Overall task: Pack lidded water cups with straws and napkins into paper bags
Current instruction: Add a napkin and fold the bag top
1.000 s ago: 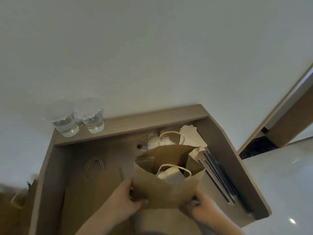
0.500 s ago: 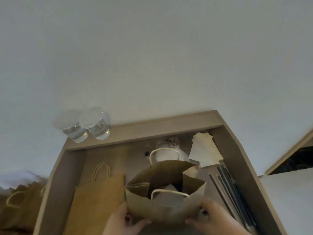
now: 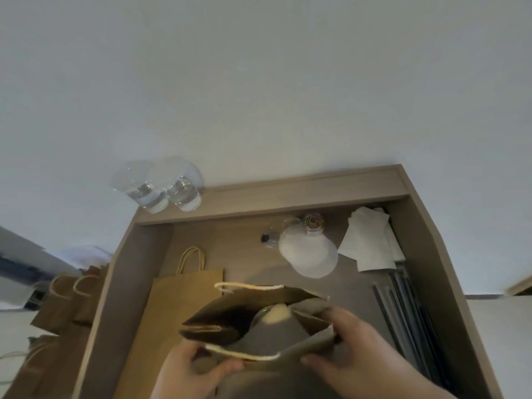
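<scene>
Takeaway packing station, wood-rimmed counter against white wall, paper bags, napkins, straws

Dim, soft light; wide-angle edges bend, near things blur, shadows perhaps deepest inside the bag.

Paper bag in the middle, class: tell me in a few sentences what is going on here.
A person holds the paper bag open, the left hand pinching its near rim and the right hand gripping its right side. Something pale sits inside; what it is cannot be told. A flat bag lies to the left, two water cups stand on the back ledge, and napkins and dark straws lie at the right.
</scene>
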A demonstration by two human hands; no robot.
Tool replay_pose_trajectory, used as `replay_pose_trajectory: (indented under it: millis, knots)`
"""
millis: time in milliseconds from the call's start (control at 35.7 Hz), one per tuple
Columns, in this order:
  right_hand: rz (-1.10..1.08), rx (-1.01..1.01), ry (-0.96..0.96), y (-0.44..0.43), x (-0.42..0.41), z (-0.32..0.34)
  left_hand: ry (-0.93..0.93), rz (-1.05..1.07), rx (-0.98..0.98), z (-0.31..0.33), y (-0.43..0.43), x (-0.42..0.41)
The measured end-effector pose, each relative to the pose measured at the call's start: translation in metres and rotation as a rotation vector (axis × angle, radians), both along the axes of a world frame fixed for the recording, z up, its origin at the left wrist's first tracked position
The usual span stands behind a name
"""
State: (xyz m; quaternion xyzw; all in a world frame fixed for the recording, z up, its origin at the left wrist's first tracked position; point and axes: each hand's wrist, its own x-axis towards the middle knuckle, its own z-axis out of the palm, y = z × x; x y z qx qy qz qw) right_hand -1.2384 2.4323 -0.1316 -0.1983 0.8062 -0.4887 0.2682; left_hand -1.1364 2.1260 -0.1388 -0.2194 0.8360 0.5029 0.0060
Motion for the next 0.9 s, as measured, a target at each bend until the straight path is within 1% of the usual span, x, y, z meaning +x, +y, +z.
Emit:
replay_pose_trajectory:
  millis: [56, 84, 140, 196, 252, 308, 364, 392, 448, 504, 560, 617, 729, 813, 897]
  knots:
    - [0.027, 0.014, 0.008, -0.001, -0.005, 0.011, -0.105, -0.036, 0.053, -0.005, 0.000, 0.003]
    - [0.029, 0.036, 0.002, -0.002, -0.006, 0.016, -0.097, -0.005, 0.018, -0.006, -0.002, 0.002]
    - [0.017, 0.081, 0.042, -0.002, -0.007, 0.020, -0.007, -0.061, -0.146, 0.001, -0.005, 0.003]
    - [0.015, 0.130, 0.188, 0.001, -0.007, 0.022, 0.139, -0.102, -0.239, 0.016, -0.010, -0.001]
    - [0.023, 0.208, 0.341, 0.003, -0.005, 0.023, 0.220, -0.117, -0.235, 0.026, -0.016, -0.003]
    - [-0.049, 0.219, 0.411, 0.003, -0.005, 0.023, 0.289, -0.109, -0.125, 0.034, -0.016, -0.010]
    - [-0.165, 0.156, 0.372, 0.000, -0.007, 0.024, 0.296, -0.133, 0.028, 0.036, -0.020, -0.020]
    - [-0.194, 0.115, 0.315, -0.001, -0.009, 0.026, 0.294, -0.162, 0.066, 0.036, -0.021, -0.025]
    - [-0.164, 0.043, 0.166, -0.007, -0.013, 0.031, 0.244, -0.243, 0.124, 0.042, -0.022, -0.035]
    - [-0.097, 0.029, 0.095, -0.014, -0.015, 0.037, 0.259, -0.344, 0.155, 0.042, -0.023, -0.043]
    - [-0.151, 0.015, 0.110, -0.021, -0.014, 0.041, 0.298, -0.394, 0.150, 0.046, -0.023, -0.048]
    - [-0.220, 0.033, 0.119, -0.025, -0.014, 0.045, 0.323, -0.446, 0.190, 0.049, -0.024, -0.052]
    - [-0.140, 0.068, 0.055, -0.032, -0.006, 0.055, 0.371, -0.531, 0.162, 0.055, -0.025, -0.060]
    - [-0.176, 0.041, 0.097, -0.035, 0.003, 0.063, 0.340, -0.560, 0.193, 0.053, -0.029, -0.064]
    - [-0.255, -0.030, 0.043, -0.037, 0.012, 0.067, 0.314, -0.555, 0.179, 0.049, -0.031, -0.066]
